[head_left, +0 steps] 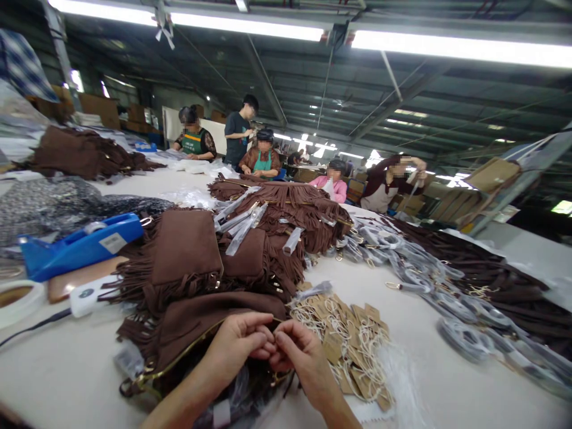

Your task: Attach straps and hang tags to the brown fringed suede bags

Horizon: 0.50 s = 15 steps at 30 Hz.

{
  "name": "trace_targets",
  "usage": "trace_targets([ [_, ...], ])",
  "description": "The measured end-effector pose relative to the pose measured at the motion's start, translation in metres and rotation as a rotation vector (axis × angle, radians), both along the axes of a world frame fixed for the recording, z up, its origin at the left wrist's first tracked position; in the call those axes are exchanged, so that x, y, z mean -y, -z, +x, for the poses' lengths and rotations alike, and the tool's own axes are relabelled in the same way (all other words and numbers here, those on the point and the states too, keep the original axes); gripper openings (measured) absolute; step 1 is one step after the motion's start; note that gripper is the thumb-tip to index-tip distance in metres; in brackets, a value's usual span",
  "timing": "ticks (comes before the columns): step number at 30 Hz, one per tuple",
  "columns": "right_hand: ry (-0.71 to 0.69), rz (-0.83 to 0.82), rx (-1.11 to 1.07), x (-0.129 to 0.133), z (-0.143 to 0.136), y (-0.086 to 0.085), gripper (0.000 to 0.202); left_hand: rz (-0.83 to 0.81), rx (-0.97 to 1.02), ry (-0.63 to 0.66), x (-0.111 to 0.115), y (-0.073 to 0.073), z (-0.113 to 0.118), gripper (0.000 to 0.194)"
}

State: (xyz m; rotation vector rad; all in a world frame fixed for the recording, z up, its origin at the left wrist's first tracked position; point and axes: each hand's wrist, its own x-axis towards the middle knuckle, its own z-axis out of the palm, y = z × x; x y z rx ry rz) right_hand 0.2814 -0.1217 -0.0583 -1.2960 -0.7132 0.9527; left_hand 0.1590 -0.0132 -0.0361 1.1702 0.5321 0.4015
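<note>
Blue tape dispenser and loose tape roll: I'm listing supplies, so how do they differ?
The blue tape dispenser is long; the loose tape roll is a whitish ring with a brown core. The dispenser shows whole, while the left edge of the view cuts the roll off. Both are at the left.

Both hands, left hand (250, 339) and right hand (297, 351), meet over an open brown fringed bag (210, 319) at six o'clock; a blue tape dispenser (80, 244) sits at nine o'clock.

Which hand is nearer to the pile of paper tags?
Right. The right hand is close beside the tags; the left hand is farther from them, over the brown bag.
</note>
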Motion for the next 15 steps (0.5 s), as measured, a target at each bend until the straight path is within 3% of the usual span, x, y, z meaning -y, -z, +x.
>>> trace_targets([
  [3, -0.009, 0.005, 0.014, 0.0, 0.002, 0.0, 0.048, -0.062, 0.022, 0.014, 0.002, -0.001, -0.001, 0.063],
  [7, -0.013, 0.025, 0.008, -0.001, 0.002, 0.003, 0.048, 0.023, 0.015, -0.033, 0.007, 0.0, 0.001, 0.036],
  [11, 0.033, 0.077, 0.038, -0.002, 0.001, 0.008, 0.047, 0.255, -0.043, -0.081, 0.01, 0.002, 0.001, 0.013],
  [15, 0.031, 0.091, 0.106, -0.002, 0.001, 0.011, 0.048, 0.591, -0.096, -0.057, 0.013, 0.0, -0.002, 0.022],
])
